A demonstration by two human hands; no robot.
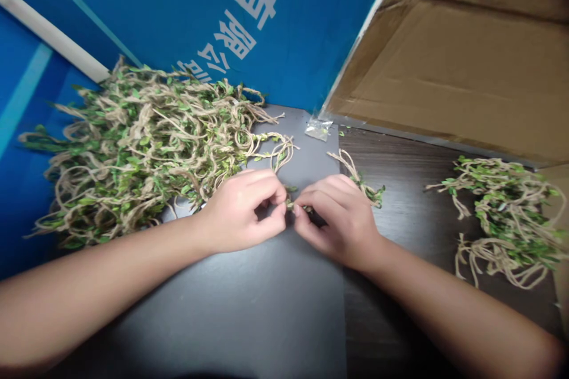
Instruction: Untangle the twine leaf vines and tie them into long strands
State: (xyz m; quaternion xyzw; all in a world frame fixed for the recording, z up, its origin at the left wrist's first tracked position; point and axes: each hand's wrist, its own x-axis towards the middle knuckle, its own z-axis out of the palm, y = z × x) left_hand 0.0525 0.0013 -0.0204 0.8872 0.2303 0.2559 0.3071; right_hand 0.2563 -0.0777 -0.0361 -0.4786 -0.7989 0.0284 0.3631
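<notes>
My left hand (249, 207) and my right hand (335, 216) meet near the middle of the view, fingertips pinched close together on a leafy twine strand (290, 205). Most of that strand is hidden by my fingers. One twine end (347, 161) with green leaves (374, 195) shows behind and beside my right hand. Left of my left hand lies a large heap of leafy twine (151, 148), with a braided loop (282, 151) sticking out just behind my left hand.
A smaller pile of leafy twine (511, 213) lies on the dark wood table (400, 154) at the right. A small clear plastic bag (319, 129) rests on the grey mat (249, 308). Cardboard (466, 71) and a blue printed panel (311, 29) stand behind.
</notes>
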